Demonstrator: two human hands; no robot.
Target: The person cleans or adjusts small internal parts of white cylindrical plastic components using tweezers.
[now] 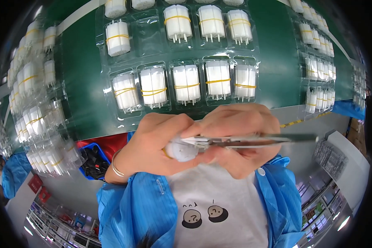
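Note:
My left hand is closed around a bundle of white plastic parts, held end-on near my chest; a bit of its yellow rubber band shows. My right hand grips metal tweezers, whose far end sticks out to the right. Their tips meet the bundle's end, between my two hands. Just beyond my hands lies a transparent plastic tray with rows of similar bundles, each bound by a yellow band. Thin white pins stick out from many of them, such as the bundle in the far row.
The tray rests on a green table. Stacked trays of bundles stand at the left, and more trays lie at the right. A blue bin with dark items sits below the table edge, at left.

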